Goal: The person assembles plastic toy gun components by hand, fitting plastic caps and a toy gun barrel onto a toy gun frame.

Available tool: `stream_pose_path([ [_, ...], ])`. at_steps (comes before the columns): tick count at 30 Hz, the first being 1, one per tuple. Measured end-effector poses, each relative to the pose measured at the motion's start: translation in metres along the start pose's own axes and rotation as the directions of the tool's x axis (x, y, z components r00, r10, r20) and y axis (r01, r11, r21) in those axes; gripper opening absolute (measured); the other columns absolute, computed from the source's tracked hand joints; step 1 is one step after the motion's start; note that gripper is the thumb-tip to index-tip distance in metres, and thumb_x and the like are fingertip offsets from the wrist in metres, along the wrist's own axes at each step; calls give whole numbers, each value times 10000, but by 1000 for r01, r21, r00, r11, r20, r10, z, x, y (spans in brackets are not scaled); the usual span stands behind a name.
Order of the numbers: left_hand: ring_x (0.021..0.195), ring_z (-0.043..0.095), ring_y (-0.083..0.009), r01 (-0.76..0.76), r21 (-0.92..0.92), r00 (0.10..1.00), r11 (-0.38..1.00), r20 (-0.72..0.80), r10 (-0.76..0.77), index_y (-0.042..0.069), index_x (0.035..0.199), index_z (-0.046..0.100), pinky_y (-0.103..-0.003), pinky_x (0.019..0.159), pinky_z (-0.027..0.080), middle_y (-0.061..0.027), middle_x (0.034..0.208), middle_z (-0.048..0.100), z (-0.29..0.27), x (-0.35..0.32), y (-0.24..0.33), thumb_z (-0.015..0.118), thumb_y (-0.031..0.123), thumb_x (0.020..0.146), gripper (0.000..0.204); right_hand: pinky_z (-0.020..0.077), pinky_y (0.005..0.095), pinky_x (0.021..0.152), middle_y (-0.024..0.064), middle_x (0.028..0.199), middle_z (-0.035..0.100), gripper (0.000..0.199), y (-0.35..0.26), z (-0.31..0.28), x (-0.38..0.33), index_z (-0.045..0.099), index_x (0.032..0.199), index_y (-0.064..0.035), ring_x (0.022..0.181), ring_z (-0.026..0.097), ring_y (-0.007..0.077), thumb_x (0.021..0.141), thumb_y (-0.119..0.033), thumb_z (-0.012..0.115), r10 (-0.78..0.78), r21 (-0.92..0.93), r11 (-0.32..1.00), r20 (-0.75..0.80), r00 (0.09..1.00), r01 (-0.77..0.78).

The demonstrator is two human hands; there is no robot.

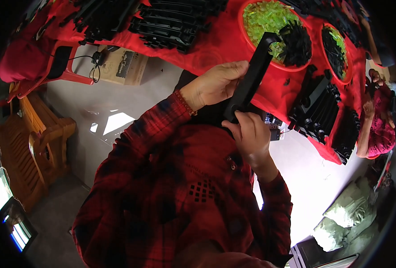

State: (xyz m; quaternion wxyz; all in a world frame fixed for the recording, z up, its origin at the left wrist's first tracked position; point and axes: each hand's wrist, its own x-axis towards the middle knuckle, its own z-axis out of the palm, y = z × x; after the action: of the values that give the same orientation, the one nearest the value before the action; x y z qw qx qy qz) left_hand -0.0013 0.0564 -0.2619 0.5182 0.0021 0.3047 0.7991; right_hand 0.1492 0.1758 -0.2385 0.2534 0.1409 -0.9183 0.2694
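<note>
I hold a long black plastic bar slantwise in front of my body, its hooked upper end reaching over a red basin's near edge. My right hand is closed round the bar's lower end, thumb and fingers bent against it. On the bar's left side, the fingers of my left hand are curled in at its middle; whatever they pinch is hidden. The round red basin beyond holds small yellow-green translucent pieces and thin black strips.
On the red-covered table lie stacked black bars and more black parts at right. A second red basin stands beside them. A red chair, cardboard box and wooden bench are left. Another person sits far right.
</note>
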Motion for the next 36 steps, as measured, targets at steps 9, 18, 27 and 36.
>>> stream_pose_path([
  [9,998,655,-183,13,38,999,999,50,-15,-11,1346,531,-331,931,546,-100,1152,658,12,-7,9,433,506,1016,621,535,336,576,140,881,636,443,-6,5,3,626,1064,24,728,646,276,723,-136,861,-22,23,1000,25,999,21],
  [18,982,700,-276,79,0,996,997,35,-79,-97,1237,552,-370,880,591,-217,1098,674,11,-9,21,480,467,1012,611,536,316,596,120,970,665,381,6,-20,8,607,1186,53,770,649,245,853,-87,727,44,125,990,113,993,-58],
  [27,825,738,-232,355,415,900,837,91,-427,2,1165,589,-294,676,628,-218,998,705,20,-24,48,493,431,1020,463,427,393,952,105,1178,595,512,46,-41,33,599,1276,-54,1102,515,317,785,-82,744,165,-367,925,157,974,-97],
  [36,881,661,-153,-16,215,980,977,197,-27,-17,1420,440,-293,794,565,-84,1105,670,-12,-7,7,359,396,1069,549,484,392,762,82,862,573,452,34,-29,15,653,1110,-9,748,571,267,756,-229,829,164,-374,913,-24,986,-161],
])
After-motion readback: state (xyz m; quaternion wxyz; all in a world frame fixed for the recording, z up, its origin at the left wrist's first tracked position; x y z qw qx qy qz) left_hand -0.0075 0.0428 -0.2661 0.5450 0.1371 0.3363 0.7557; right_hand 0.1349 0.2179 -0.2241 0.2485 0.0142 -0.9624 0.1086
